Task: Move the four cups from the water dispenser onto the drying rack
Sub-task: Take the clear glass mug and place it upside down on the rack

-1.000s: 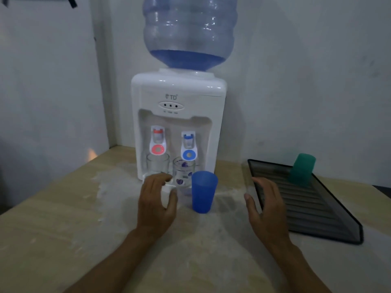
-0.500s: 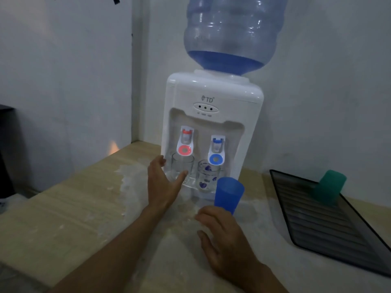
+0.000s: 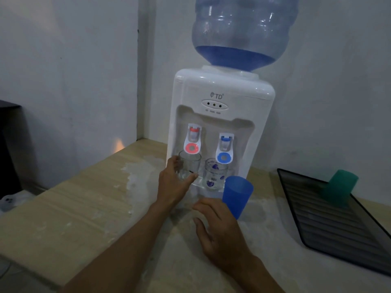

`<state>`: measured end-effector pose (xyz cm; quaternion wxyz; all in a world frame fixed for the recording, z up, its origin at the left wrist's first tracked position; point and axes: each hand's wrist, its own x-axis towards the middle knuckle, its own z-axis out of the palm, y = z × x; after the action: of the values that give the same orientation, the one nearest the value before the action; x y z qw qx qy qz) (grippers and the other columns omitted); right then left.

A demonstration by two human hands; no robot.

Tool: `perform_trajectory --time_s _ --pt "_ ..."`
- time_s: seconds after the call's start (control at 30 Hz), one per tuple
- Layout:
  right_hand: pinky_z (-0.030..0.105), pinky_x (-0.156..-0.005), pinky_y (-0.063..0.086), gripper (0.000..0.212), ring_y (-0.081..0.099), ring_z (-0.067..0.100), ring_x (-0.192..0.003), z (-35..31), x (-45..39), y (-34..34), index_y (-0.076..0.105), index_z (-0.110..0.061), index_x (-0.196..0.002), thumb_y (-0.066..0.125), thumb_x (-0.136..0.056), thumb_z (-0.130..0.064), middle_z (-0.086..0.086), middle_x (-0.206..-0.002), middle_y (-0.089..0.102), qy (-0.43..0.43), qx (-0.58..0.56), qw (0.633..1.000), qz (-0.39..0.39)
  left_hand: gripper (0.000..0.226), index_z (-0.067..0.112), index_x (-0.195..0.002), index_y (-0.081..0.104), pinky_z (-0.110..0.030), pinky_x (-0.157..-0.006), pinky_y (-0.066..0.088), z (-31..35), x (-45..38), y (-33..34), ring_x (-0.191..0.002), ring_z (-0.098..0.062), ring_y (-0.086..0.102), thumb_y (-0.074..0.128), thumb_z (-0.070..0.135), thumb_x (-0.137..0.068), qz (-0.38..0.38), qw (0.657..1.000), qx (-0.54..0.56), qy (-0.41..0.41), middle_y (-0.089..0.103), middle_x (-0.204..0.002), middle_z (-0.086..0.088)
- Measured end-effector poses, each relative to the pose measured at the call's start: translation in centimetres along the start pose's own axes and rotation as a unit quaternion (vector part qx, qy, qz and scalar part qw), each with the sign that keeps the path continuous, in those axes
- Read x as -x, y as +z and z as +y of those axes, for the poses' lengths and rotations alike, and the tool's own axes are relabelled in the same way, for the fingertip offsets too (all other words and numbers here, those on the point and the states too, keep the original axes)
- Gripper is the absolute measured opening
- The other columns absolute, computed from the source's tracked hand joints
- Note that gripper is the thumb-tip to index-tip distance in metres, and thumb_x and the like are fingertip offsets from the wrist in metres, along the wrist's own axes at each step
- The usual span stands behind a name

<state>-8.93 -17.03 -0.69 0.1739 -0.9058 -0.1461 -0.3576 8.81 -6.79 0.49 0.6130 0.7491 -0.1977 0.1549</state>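
A white water dispenser (image 3: 220, 98) stands against the wall. Under its red tap is a clear glass (image 3: 190, 164), and my left hand (image 3: 174, 183) wraps around it with fingers and thumb on its sides. A glass with purple prints (image 3: 215, 175) stands under the blue tap. A blue plastic cup (image 3: 238, 196) stands upright on the counter just in front of the dispenser. My right hand (image 3: 220, 229) hovers open over the counter beside the blue cup, holding nothing. A green cup (image 3: 338, 188) sits upside down on the black drying rack (image 3: 330, 227) at the right.
A large blue water bottle (image 3: 243, 30) tops the dispenser. The wooden counter (image 3: 80, 208) has pale worn patches; its left edge drops off near a dark object (image 3: 10, 144). Walls close in behind and at the left corner.
My left hand has reached forward and closed around the clear glass under the red tap. My right hand came in from near the rack to beside the blue cup. The view shifted left.
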Motion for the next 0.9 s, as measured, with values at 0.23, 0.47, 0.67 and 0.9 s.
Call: perform_trajectory --time_s 0.23,0.47,0.67,0.9 --pt "0.009 -0.104 0.04 0.03 0.06 0.003 -0.113 -0.7 0.0 -0.8 0.067 -0.02 -0.126 0.065 -0.096 -0.025 -0.005 -0.119 0.071 0.02 -0.009 1.0 -0.007 0.07 0.019 -0.133 0.052 -0.029 -0.091 0.056 0.0 0.5 -0.2 -0.107 -0.02 0.065 0.09 0.032 -0.076 0.046 0.999 -0.027 -0.004 0.065 -0.122 -0.002" --pt "0.027 -0.094 0.056 0.031 0.063 0.007 -0.108 -0.5 0.2 -1.5 0.067 -0.016 -0.123 0.072 -0.093 -0.015 -0.002 -0.115 0.072 0.026 -0.023 0.998 0.043 0.073 0.013 -0.126 0.055 -0.03 -0.083 0.049 0.1 0.9 -1.3 -0.1 -0.023 0.058 0.091 0.027 -0.065 0.159 0.985 -0.064 -0.021 0.058 -0.115 -0.005" --pt "0.032 -0.096 0.058 0.034 0.065 0.01 -0.113 -0.2 0.0 -2.1 0.063 -0.018 -0.127 0.068 -0.093 -0.018 -0.002 -0.119 0.071 0.03 -0.041 0.996 0.078 0.062 0.02 -0.116 0.053 -0.05 -0.084 0.058 1.5 1.5 -2.0 -0.09 -0.019 0.054 0.088 0.043 -0.071 0.236 0.97 -0.061 0.02 0.055 -0.103 0.001" --pt "0.024 -0.104 0.053 0.039 0.065 0.013 -0.114 0.6 -0.3 -3.8 0.055 -0.018 -0.132 0.064 -0.094 -0.02 0.006 -0.119 0.07 0.024 -0.031 0.985 0.17 0.065 0.015 -0.117 0.053 -0.032 -0.079 0.057 3.9 2.3 -2.3 -0.088 -0.019 0.057 0.082 0.055 -0.075 0.24 0.964 0.001 0.117 0.058 -0.101 -0.002"
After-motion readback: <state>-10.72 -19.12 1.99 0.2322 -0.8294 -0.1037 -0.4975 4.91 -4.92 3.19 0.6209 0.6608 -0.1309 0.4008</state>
